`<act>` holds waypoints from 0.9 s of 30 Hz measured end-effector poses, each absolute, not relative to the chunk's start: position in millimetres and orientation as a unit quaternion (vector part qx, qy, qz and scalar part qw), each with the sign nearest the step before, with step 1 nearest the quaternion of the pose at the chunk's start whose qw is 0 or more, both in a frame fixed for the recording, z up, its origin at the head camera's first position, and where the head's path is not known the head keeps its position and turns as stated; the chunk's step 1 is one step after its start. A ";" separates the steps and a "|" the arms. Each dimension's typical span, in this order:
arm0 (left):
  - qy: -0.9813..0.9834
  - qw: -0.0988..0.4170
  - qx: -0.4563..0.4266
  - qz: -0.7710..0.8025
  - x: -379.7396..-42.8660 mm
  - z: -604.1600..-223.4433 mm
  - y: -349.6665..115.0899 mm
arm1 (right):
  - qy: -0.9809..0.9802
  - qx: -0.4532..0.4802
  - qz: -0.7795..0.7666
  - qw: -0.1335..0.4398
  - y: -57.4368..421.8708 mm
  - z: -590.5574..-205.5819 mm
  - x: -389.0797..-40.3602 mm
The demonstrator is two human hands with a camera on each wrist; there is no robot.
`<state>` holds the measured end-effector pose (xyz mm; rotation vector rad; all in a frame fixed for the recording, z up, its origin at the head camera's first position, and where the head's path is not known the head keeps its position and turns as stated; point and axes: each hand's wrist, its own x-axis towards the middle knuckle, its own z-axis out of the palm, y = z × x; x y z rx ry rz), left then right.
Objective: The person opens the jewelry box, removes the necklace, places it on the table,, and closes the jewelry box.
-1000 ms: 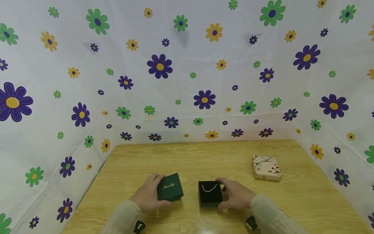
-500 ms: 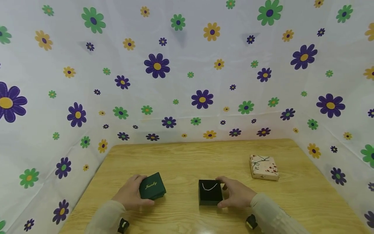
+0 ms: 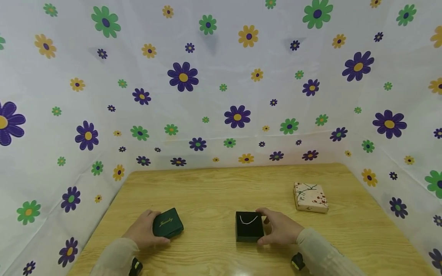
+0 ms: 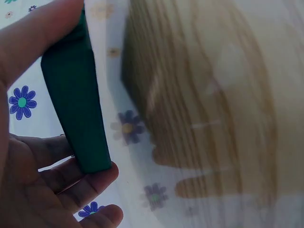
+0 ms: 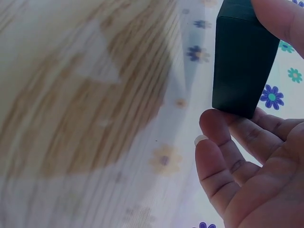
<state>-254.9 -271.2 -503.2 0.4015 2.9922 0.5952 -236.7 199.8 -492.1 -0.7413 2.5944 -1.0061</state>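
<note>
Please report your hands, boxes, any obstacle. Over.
Left hand grips green Jewelry-marked piece. Right hand grips open box with chain. Patterned box apart, not between hands.

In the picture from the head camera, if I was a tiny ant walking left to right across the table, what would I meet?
Left hand, green lid, open box, right hand, flowery box.

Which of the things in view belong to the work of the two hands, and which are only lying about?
Apparently in the work:
green piece marked Jewelry, in left hand
open dark box, in right hand
silver chain inside

Lying about:
floral box on table
</note>
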 end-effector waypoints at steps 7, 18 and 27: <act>0.976 0.038 0.128 0.173 -254.6 -507.9 -276.1 | 0.887 -0.255 -0.358 0.142 198.2 -491.5 -236.2; 0.975 0.065 0.121 0.175 -250.8 -506.5 -277.9 | 0.888 -0.272 -0.347 0.131 196.6 -499.1 -239.7; 0.974 0.076 0.105 0.186 -250.7 -511.5 -281.2 | 0.888 -0.276 -0.345 0.130 194.7 -503.1 -241.2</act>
